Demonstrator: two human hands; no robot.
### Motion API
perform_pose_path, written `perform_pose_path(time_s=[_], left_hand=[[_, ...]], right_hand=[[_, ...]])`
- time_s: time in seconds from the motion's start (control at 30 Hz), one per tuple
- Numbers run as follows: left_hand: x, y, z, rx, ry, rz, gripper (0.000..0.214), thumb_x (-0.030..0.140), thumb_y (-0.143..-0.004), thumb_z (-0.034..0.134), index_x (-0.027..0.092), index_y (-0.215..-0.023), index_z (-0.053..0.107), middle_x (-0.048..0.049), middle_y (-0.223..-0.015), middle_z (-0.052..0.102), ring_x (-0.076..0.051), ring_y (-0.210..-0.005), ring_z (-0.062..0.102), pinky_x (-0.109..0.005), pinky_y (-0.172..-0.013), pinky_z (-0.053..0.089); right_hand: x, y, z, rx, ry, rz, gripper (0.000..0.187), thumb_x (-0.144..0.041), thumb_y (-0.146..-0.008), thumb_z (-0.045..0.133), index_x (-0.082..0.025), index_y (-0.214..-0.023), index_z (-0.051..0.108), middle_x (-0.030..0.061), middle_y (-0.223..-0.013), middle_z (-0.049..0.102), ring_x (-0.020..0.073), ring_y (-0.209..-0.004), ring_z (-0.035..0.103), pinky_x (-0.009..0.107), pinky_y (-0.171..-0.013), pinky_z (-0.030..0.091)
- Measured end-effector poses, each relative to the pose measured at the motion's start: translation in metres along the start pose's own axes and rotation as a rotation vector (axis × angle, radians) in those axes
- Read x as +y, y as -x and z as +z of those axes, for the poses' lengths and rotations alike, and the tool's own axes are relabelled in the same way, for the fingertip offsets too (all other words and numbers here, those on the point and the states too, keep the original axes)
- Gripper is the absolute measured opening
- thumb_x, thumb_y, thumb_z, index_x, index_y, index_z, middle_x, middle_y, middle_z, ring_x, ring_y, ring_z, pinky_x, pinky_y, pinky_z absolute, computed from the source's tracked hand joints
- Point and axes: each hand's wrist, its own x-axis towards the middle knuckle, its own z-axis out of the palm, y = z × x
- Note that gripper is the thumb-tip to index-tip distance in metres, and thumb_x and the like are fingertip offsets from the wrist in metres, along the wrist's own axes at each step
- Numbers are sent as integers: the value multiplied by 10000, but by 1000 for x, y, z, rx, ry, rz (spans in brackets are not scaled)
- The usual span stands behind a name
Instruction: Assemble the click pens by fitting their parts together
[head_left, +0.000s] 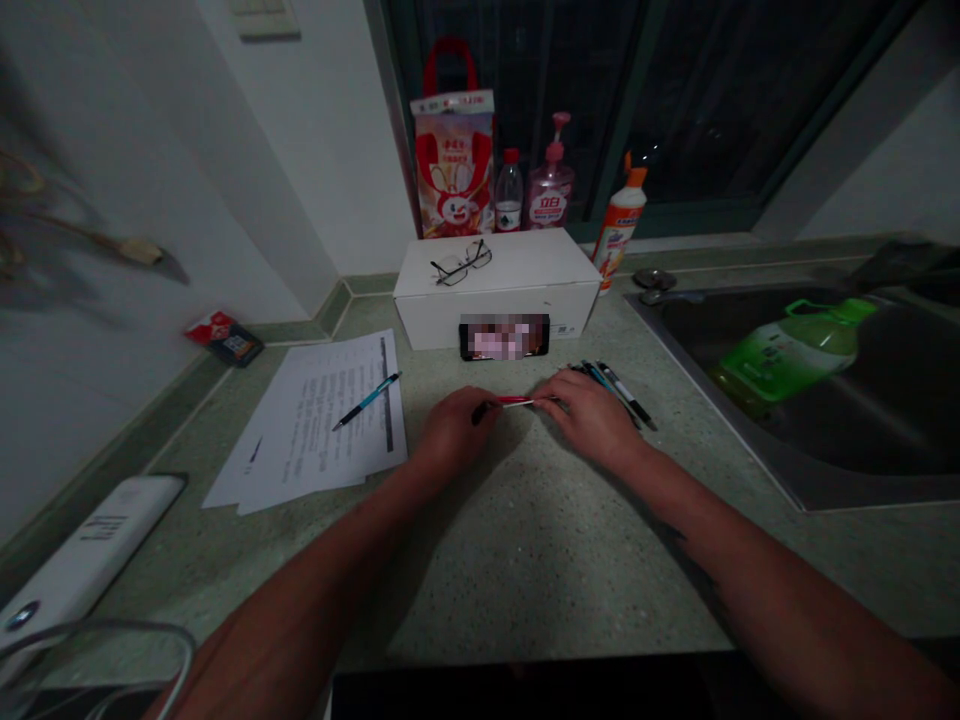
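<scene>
Both my hands rest on the speckled countertop [525,540] and hold one red and white pen [516,402] between them. My left hand [454,428] pinches its dark left end. My right hand [591,415] grips its right end. Just beyond my right hand lies a small bunch of pens [619,390] on the counter. A blue pen [367,401] lies on the printed paper sheets [315,425] to the left of my left hand.
A white box [517,290] with glasses [461,263] on top stands behind my hands, a phone [504,337] leaning on its front. Bottles and a red bag line the window sill. A sink [817,390] with a green bottle [787,350] lies to the right. A white power bank [90,555] sits at the left.
</scene>
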Motion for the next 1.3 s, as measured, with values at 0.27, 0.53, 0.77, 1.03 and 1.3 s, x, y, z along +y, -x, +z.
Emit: perform_pose_path(time_s=[0.27,0.53,0.77,1.03,1.3], left_hand=[[0,-2,-2,-53,-50,-10,179,227,-941,624,210,-1031,778,-73,-1033,765,-245,-976,687,-362,-895,507],[3,0,-1,-22,63,1,245,186,-922,639,207,-1142,744,-80,-1073,770,-253,-1017,696,-397,-960,519],[11,6,2,-135,532,25,491,155,-824,739,180,-1301,626,-101,-1104,777,-218,-955,727,-368,-896,573],[10,6,7,-269,873,11,792,88,-714,775,193,-1439,472,-172,-1325,688,-179,-914,728,-315,-788,584],[16,7,3,-273,754,-51,841,48,-705,777,214,-1463,449,-164,-1334,682,-162,-887,725,-289,-767,580]], right_hand=[[15,0,-12,-68,-44,-17,136,-208,-936,611,-207,-903,742,80,-939,681,245,-939,639,386,-851,490],[-3,1,-4,-124,-68,-57,139,-257,-944,649,-224,-1040,743,91,-1026,692,255,-1005,657,418,-911,509],[-29,6,2,-86,-179,-225,363,-148,-984,495,-243,-1295,657,101,-1152,664,225,-1046,649,378,-872,530],[-27,5,-2,-173,-177,-168,230,-191,-962,580,-237,-1149,706,91,-1136,675,235,-1041,651,386,-877,516],[-26,4,-2,-227,-251,-144,253,-149,-959,557,-247,-1144,699,76,-1147,702,214,-1037,661,350,-860,490]])
